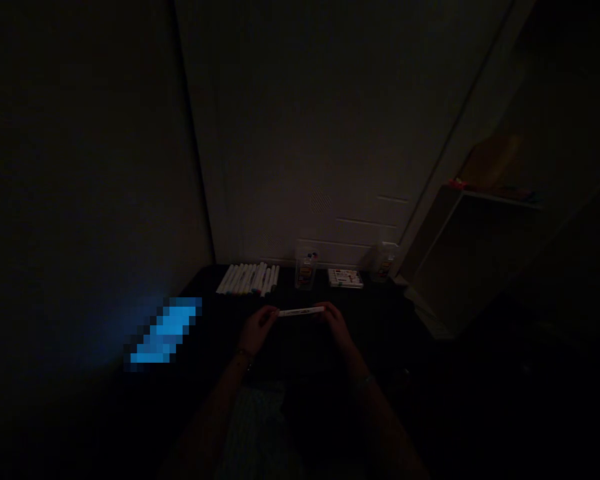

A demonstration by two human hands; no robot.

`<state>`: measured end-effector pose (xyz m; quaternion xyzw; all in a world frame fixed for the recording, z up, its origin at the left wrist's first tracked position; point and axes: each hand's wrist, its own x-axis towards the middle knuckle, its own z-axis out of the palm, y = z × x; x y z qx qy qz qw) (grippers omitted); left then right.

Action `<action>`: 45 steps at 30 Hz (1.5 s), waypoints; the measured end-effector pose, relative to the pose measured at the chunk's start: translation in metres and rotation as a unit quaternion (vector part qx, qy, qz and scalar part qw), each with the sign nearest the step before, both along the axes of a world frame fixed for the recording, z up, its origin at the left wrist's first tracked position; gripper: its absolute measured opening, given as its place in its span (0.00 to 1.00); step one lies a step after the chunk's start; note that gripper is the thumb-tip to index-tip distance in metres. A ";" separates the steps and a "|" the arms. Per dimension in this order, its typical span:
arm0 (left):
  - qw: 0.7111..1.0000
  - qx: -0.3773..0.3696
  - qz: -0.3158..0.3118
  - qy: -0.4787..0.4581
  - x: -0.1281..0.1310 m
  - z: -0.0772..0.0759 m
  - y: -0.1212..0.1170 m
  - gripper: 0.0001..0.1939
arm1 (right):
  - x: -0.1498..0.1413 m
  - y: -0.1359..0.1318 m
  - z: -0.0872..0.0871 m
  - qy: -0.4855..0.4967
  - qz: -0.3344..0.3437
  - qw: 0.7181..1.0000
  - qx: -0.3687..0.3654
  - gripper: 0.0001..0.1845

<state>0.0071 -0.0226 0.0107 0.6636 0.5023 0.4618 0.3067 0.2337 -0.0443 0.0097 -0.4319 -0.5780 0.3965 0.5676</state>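
The room is dim. Held level in front of me is a white double-ended marker (300, 311). My left hand (257, 330) grips its left end and my right hand (339, 327) grips its right end. Beyond my hands, a row of several white markers (247, 279) lies side by side on the dark table (220, 320). My hands do not touch that row.
A clear container (306, 270) with coloured caps inside, a small printed box (345, 278) and a second clear container (384, 261) stand along the back edge against a white door (300, 167). A pixelated blue glowing patch (165, 331) lies at the left. A white shelf unit (455, 260) stands at the right.
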 end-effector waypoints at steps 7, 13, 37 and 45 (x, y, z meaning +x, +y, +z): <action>1.000 -0.008 0.004 -0.005 0.001 -0.004 0.002 0.19 | -0.001 0.003 -0.001 -0.003 -0.020 1.000 -0.020 0.13; 1.000 -0.007 0.005 -0.005 0.001 0.000 -0.001 0.19 | 0.000 0.008 -0.006 0.001 -0.016 0.999 -0.030 0.13; 1.000 -0.014 -0.014 -0.022 -0.001 -0.004 0.003 0.19 | 0.000 0.006 -0.007 -0.013 -0.025 0.999 -0.020 0.17; 1.000 -0.012 -0.007 -0.023 0.000 -0.004 0.002 0.19 | 0.001 0.004 -0.006 -0.014 -0.015 1.000 -0.012 0.16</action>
